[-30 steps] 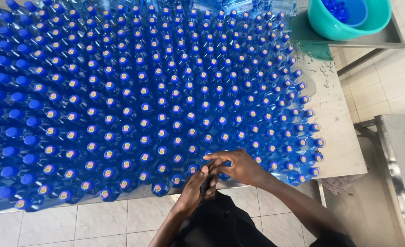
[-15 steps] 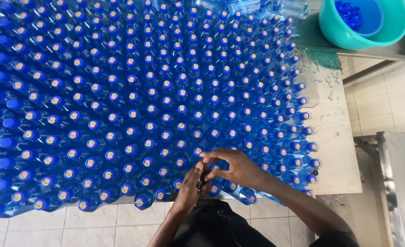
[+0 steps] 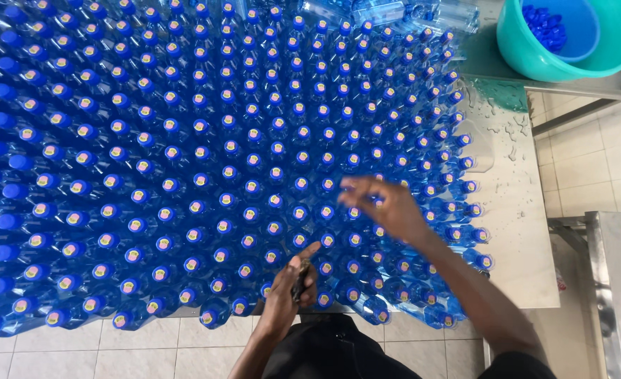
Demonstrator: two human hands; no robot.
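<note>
The bottles [image 3: 205,161] are clear blue plastic with blue screw caps, standing upright and packed cap to cap in tight rows across nearly the whole desk [image 3: 521,231]. Most caps carry a small round sticker, pale yellow or pink, on top; a column along the far left edge shows plain blue caps. A few bottles at the top lie on their sides. The right hand [image 3: 387,207], blurred, hovers with spread fingers over the caps near the right part of the near rows. The left hand [image 3: 293,281] sits at the near edge, forefinger pointing out over a cap, closed around a small dark object [image 3: 300,281] that cannot be made out.
</note>
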